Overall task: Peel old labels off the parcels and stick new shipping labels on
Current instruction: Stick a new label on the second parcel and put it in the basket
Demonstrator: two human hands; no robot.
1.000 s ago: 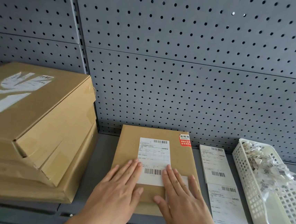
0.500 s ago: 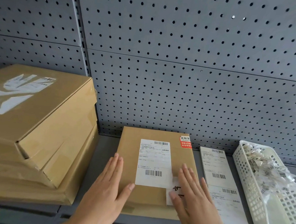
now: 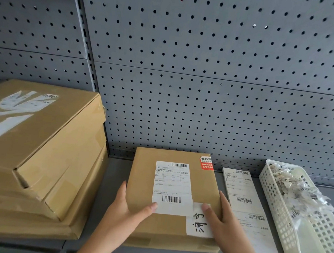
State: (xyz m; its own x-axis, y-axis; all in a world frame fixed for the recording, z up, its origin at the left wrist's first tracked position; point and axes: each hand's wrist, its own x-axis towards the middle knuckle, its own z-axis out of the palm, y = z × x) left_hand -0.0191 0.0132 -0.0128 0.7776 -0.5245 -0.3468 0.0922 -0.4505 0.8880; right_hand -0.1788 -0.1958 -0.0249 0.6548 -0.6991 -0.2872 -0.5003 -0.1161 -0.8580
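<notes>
A flat brown parcel (image 3: 143, 175) lies on the grey shelf, bearing a white shipping label (image 3: 171, 186), a red sticker (image 3: 206, 162) at its far right corner and a white tag with handwriting (image 3: 198, 223). My left hand (image 3: 125, 212) grips the parcel's left edge, thumb on top at the label's near corner. My right hand (image 3: 220, 219) grips the right edge, thumb on the handwritten tag. A strip of new labels (image 3: 243, 197) lies just right of the parcel.
A stack of large cardboard boxes (image 3: 37, 154) with a torn label on top fills the left. A white plastic basket (image 3: 287, 225) with crumpled label scraps stands at the right. A grey pegboard wall (image 3: 207, 79) closes the back.
Both hands slid off the label, where they lay flat, outward to the parcel's left and right edges and now grip it with thumbs on top. The handwritten tag became visible.
</notes>
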